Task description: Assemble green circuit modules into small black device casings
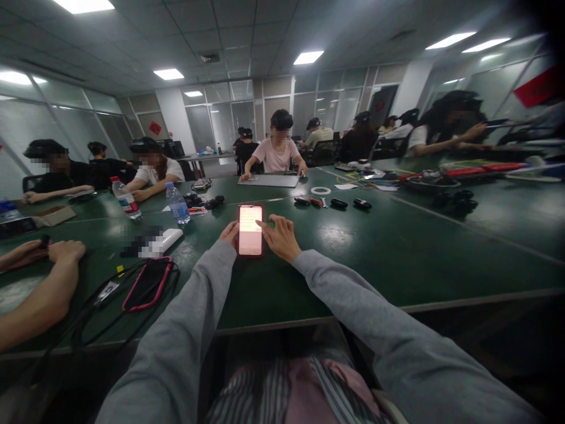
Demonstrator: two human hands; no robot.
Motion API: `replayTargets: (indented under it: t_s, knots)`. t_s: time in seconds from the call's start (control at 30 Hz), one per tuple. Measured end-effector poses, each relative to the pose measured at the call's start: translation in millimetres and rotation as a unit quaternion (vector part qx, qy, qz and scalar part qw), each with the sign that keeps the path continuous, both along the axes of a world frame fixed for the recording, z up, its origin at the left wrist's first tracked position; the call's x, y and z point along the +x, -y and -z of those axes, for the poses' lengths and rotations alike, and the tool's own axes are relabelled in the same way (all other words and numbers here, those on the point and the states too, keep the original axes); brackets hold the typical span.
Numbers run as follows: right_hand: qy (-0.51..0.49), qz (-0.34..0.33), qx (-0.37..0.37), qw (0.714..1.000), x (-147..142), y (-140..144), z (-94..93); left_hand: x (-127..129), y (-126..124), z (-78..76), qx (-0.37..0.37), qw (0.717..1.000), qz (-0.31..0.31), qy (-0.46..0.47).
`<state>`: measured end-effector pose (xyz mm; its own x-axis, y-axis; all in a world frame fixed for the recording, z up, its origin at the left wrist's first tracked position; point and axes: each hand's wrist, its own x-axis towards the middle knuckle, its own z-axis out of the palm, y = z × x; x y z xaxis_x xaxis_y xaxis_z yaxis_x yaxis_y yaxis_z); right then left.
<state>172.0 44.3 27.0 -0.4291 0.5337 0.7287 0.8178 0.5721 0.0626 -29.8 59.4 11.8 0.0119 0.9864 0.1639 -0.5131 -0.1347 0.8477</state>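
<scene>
A lit phone (250, 230) is steadied at its left edge by the left hand (230, 234), fingers curled against the case; the right hand (279, 237) is spread, one fingertip laid on the screen. The phone is kept on the green table (397, 247), so the tapping looks under way. Beyond, two water bottles (178, 203) and one tape roll (320, 191) are counted; a second, dark phone (148, 284) lies left.

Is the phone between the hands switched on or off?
On: the phone screen glows bright pink-white, lying flat on the green table.
</scene>
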Motion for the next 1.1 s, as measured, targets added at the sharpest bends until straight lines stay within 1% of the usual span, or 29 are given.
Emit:
replayTargets:
  t_s: [0.1,0.27,0.4,0.57,0.7,0.83,0.97,1.1]
  knots:
    - [0.0,0.006,-0.005,1.0,0,1,-1.0,2,1,-1.9,0.005,1.0,-0.013,-0.005]
    - [0.005,0.027,-0.012,1.0,1,2,-3.1,5,4,-6.0,0.008,1.0,-0.01,-0.009]
    - [0.011,0.02,-0.007,1.0,2,3,-3.0,5,5,-6.2,0.018,1.0,-0.008,-0.014]
    - [0.006,0.014,-0.005,1.0,3,2,-2.2,5,0,-2.9,0.012,1.0,-0.012,-0.016]
    - [-0.01,0.023,-0.009,1.0,5,-2,-2.5,3,-7,3.6,0.006,1.0,-0.019,-0.013]
    - [-0.025,0.034,-0.011,0.999,8,-5,-2.9,0,-11,8.6,0.021,0.999,-0.014,-0.023]
    - [-0.026,0.032,-0.01,0.999,9,-6,-3.8,0,-8,8.0,0.035,0.999,-0.007,-0.028]
    - [-0.011,0.024,-0.009,1.0,9,-4,-4.7,0,-8,7.8,0.02,0.999,-0.017,-0.03]
